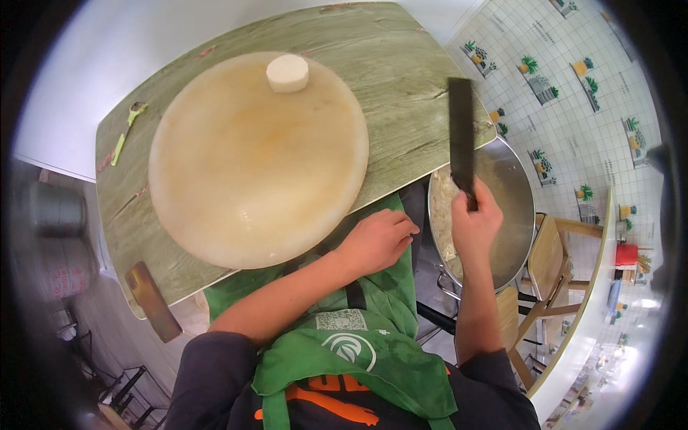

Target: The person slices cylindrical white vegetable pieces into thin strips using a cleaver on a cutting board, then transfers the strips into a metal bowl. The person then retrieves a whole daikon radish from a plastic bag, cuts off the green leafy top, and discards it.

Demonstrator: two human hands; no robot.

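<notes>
In my right hand [476, 221] is a cleaver [461, 129], its handle in my closed fingers and its dark blade pointing away, slightly blurred. The blade is over the table's right corner, beside a large metal pot [517, 251]. Pale, thin pieces [443, 215] lie in the pot's left side. My left hand [378, 240] rests across my front by the table edge, fingers curled together with nothing visible in them. Near it is a thick round cutting board [258, 165]. A short white cylinder [287, 74], like a cut piece of radish, stands at the board's far edge.
The green marbled table [401, 79] carries a green peeler [129, 133] at the left and a phone [153, 301] at its near left corner. Wooden chairs [548, 254] stand right of the pot. A patterned tiled wall [566, 136] rises beyond. Metal containers [61, 211] are at the far left.
</notes>
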